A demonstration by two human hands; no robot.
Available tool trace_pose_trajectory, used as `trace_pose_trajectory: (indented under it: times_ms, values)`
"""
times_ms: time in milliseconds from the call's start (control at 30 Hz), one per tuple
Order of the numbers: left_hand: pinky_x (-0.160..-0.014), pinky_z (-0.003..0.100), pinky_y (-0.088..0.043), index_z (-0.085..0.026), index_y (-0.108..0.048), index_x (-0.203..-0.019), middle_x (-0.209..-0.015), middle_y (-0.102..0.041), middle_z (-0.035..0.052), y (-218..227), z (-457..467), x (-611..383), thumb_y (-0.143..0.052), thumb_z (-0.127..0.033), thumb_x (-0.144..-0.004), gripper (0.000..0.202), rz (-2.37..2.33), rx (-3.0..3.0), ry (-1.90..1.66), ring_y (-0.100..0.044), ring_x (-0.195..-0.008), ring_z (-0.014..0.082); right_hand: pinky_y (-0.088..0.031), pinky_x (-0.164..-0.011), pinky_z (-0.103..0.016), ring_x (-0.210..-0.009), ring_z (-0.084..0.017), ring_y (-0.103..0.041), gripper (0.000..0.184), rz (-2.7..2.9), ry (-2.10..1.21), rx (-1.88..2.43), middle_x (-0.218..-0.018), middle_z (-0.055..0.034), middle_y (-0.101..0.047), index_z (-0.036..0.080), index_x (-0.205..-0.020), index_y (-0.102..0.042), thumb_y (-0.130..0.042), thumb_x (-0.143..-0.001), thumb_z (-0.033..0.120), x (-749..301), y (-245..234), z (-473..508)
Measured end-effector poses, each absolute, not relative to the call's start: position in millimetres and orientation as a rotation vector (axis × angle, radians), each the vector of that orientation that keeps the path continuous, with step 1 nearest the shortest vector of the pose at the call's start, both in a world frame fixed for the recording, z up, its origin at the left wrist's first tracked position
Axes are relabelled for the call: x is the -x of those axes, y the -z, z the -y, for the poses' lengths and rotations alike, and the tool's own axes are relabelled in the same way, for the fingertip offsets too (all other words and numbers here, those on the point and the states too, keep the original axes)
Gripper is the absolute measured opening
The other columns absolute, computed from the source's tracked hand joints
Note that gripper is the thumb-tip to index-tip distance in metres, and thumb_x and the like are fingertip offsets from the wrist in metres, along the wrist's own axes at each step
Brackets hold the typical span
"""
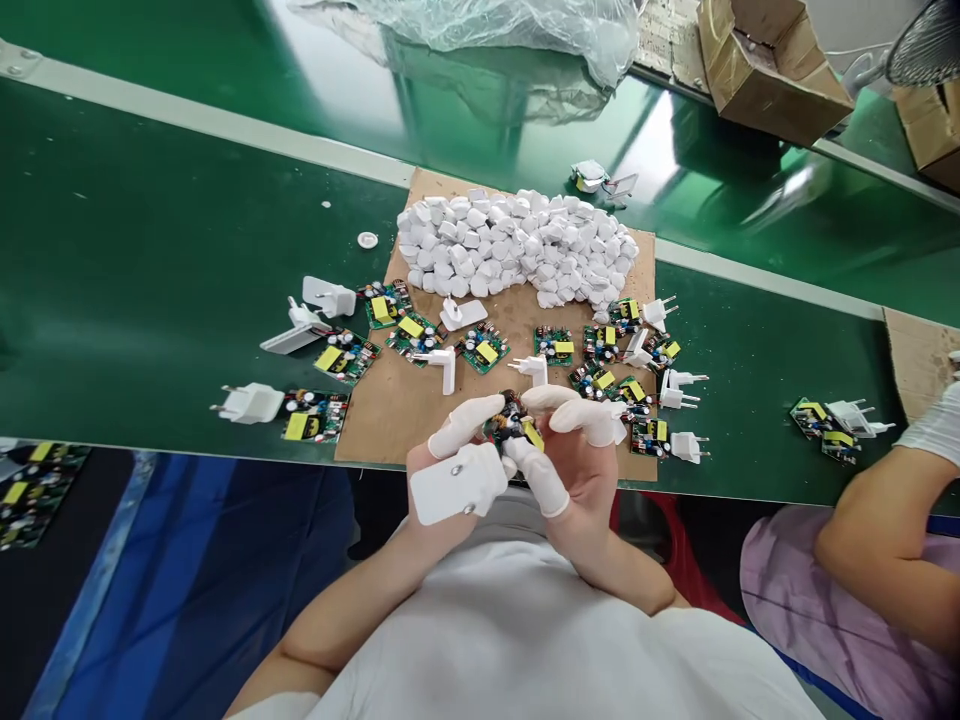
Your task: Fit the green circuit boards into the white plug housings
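Observation:
Close to my body, both hands hold one green circuit board (514,420) crowded with components, a yellow block on it. My left hand (451,432) has its fingers closed around the board's left side. A white plug piece (457,486), flat-faced with two metal pins, lies over that hand; whether it is wired to the board I cannot tell. White finger cots cover fingertips on both hands. My right hand (589,470) grips the board's right side with thumb and fingers. Just beyond sit another white plug piece (534,370) and a loose circuit board (553,346).
A heap of small white caps (517,245) covers the back of a cardboard sheet (382,430). Several boards with white plugs (251,403) lie left and right on the green table (150,250). A co-worker's arm (892,530) is at right. Behind are a cardboard box (780,90) and plastic bag (517,25).

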State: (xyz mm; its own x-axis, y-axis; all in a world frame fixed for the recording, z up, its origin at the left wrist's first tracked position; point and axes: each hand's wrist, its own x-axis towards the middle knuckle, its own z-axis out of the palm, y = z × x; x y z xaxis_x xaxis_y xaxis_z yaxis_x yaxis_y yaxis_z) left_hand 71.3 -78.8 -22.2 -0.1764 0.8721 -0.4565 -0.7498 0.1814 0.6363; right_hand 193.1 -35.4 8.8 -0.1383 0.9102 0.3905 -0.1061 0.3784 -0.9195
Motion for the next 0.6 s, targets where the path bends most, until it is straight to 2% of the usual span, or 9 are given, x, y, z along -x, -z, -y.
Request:
trace_pose_trajectory:
  times_ms: [67,133,233,300,400,500,600]
  values:
    - [-0.084,0.037,-0.072,-0.031,-0.089,-0.109,-0.072,-0.071,-0.0028,14,74,-74,-0.098,-0.024,-0.073,0.037,-1.009,-0.201,-1.477,-0.075,-0.072,0.0205,-0.067,-0.092,-0.040,-0.108,-0.025,-0.075,0.012,1.448,-1.015,0.795,-0.113,-0.0094,-0.072,0.029,-0.110,-0.059,-0.069,-0.104,0.024,-192,-3,36]
    - [-0.085,0.035,-0.071,-0.031,-0.089,-0.109,-0.078,-0.075,-0.0025,9,72,-75,-0.102,-0.027,-0.069,0.042,-1.006,-0.222,-1.498,-0.077,-0.077,0.0202,-0.066,-0.100,-0.046,-0.114,-0.028,-0.075,0.011,1.527,-0.971,0.805,-0.119,-0.0124,-0.073,0.028,-0.114,-0.064,-0.068,-0.104,0.028,-196,3,31]
    - [-0.090,0.037,-0.069,-0.029,-0.087,-0.106,-0.079,-0.075,-0.0017,11,74,-73,-0.107,-0.033,-0.063,0.048,-0.956,-0.171,-1.464,-0.080,-0.093,0.0249,-0.062,-0.111,-0.056,-0.130,-0.035,-0.072,0.040,1.730,-0.894,0.635,-0.139,-0.0167,-0.072,0.027,-0.137,-0.064,-0.069,-0.104,0.048,-207,8,17]
    - [-0.086,0.037,-0.068,-0.026,-0.083,-0.095,-0.079,-0.075,-0.0013,16,76,-70,-0.108,-0.033,-0.061,0.042,-0.940,-0.100,-1.434,-0.080,-0.095,0.0255,-0.060,-0.115,-0.057,-0.136,-0.036,-0.071,0.047,1.874,-0.856,0.485,-0.146,-0.0149,-0.072,0.030,-0.149,-0.060,-0.069,-0.105,0.046,-214,8,7]
    - [-0.076,0.033,-0.066,-0.024,-0.077,-0.082,-0.082,-0.077,0.0002,19,77,-69,-0.108,-0.035,-0.060,0.039,-0.923,-0.038,-1.444,-0.078,-0.092,0.0247,-0.062,-0.114,-0.055,-0.133,-0.033,-0.074,0.049,1.982,-0.792,0.456,-0.140,-0.0109,-0.077,0.033,-0.155,-0.057,-0.070,-0.108,0.034,-219,3,0]
    - [-0.065,0.026,-0.062,-0.026,-0.077,-0.079,-0.077,-0.077,-0.0023,11,73,-72,-0.111,-0.036,-0.053,0.044,-0.901,-0.022,-1.491,-0.076,-0.080,0.0196,-0.066,-0.106,-0.052,-0.126,-0.032,-0.078,0.054,1.992,-0.703,0.435,-0.132,-0.0110,-0.081,0.031,-0.158,-0.054,-0.072,-0.108,0.043,-218,3,0]
    - [-0.061,0.023,-0.060,-0.027,-0.077,-0.075,-0.077,-0.080,-0.0049,2,69,-75,-0.113,-0.032,-0.048,0.046,-0.899,0.027,-1.480,-0.073,-0.069,0.0144,-0.069,-0.100,-0.051,-0.123,-0.031,-0.078,0.050,2.001,-0.602,0.399,-0.133,-0.0128,-0.082,0.029,-0.156,-0.057,-0.071,-0.109,0.041,-217,8,2]
